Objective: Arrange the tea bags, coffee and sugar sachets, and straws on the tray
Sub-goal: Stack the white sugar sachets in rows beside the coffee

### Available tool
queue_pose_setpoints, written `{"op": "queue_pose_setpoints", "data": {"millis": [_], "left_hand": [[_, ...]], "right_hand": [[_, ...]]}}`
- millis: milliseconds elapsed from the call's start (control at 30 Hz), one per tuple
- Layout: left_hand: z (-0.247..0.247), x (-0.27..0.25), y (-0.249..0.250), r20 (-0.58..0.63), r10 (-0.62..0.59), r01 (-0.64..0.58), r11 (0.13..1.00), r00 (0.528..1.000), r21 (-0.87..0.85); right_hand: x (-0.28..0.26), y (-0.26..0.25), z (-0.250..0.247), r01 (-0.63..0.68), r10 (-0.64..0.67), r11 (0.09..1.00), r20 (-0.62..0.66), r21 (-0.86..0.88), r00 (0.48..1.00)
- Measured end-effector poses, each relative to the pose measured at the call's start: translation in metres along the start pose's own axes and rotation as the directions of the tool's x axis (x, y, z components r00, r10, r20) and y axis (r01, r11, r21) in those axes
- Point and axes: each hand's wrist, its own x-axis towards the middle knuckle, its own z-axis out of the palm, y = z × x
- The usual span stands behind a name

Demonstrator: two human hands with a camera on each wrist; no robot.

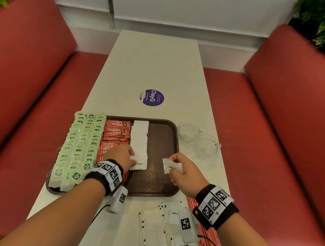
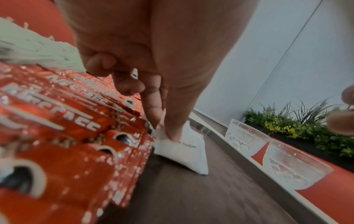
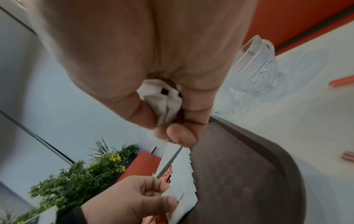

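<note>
A brown tray (image 1: pixel 158 185) holds rows of green tea bags (image 1: pixel 80 146) on its left, red coffee sachets (image 1: pixel 115 133) beside them, then a column of white sugar sachets (image 1: pixel 139 138). My left hand (image 1: pixel 132 158) pinches the nearest sugar sachet (image 1: pixel 139 164) at the column's near end; in the left wrist view thumb and forefinger (image 2: pixel 153 115) press its edge (image 2: pixel 184 148) down on the tray. My right hand (image 1: pixel 173 164) hovers over the tray's bare right half, fingers curled round a small bunch of sugar sachets (image 3: pixel 162 98). Red straws (image 1: pixel 207 241) lie under my right wrist.
Two cut-glass cups (image 1: pixel 188 133) (image 1: pixel 207 146) stand on the white table just right of the tray. Loose sugar sachets (image 1: pixel 155 233) lie on the table's near edge. Red benches (image 1: pixel 30 87) flank the table, and a purple sticker (image 1: pixel 152 97) sits mid-table.
</note>
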Motion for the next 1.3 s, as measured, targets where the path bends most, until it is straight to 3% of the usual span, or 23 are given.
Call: {"op": "queue_pose_setpoints", "data": {"millis": [133,300,467,567,700,833,967,1100,1200,1300], "left_hand": [[0.000,0.001,0.003,-0.039,0.067,-0.063,0.994,0.997,0.086],[0.001,-0.002,0.011,0.116,0.134,-0.158,0.960,0.984,0.230],[-0.002,-0.005,0.012,0.132,0.155,-0.186,0.945,0.979,0.268],[-0.009,-0.013,0.019,0.040,0.292,-0.295,0.952,0.955,0.079],[-0.030,-0.041,0.043,-0.043,0.505,-0.493,0.818,0.862,-0.296],[-0.034,-0.051,0.046,-0.037,0.589,-0.582,0.785,0.807,-0.211],[-0.039,-0.048,0.038,-0.109,0.531,-0.542,0.817,0.840,-0.199],[-0.044,-0.036,0.016,-0.187,0.377,-0.410,0.891,0.907,-0.193],[-0.038,-0.021,0.000,-0.059,0.289,-0.293,0.952,0.956,-0.085],[-0.027,-0.015,-0.004,0.126,0.247,-0.255,0.966,0.961,0.052]], "right_hand": [[-0.001,-0.004,0.000,0.005,-0.005,1.000,-0.021,0.004,1.000],[-0.002,-0.002,0.001,0.003,-0.003,1.000,-0.011,0.018,1.000],[-0.003,-0.004,0.000,0.004,-0.003,1.000,-0.025,0.022,1.000],[-0.003,-0.006,-0.001,0.005,-0.005,1.000,-0.033,0.004,0.999],[-0.001,-0.005,0.000,0.027,-0.028,0.999,-0.049,-0.021,0.998],[0.002,-0.006,0.003,0.069,-0.076,0.992,-0.056,-0.108,0.996],[0.003,-0.005,0.003,0.064,-0.069,0.988,-0.028,-0.138,0.997],[0.002,-0.004,0.000,0.029,-0.033,0.993,-0.039,-0.116,0.999],[0.001,-0.006,-0.003,0.026,-0.030,0.995,-0.046,-0.098,0.998],[0.001,-0.007,-0.004,0.032,-0.035,0.995,-0.038,-0.090,0.999]]}}
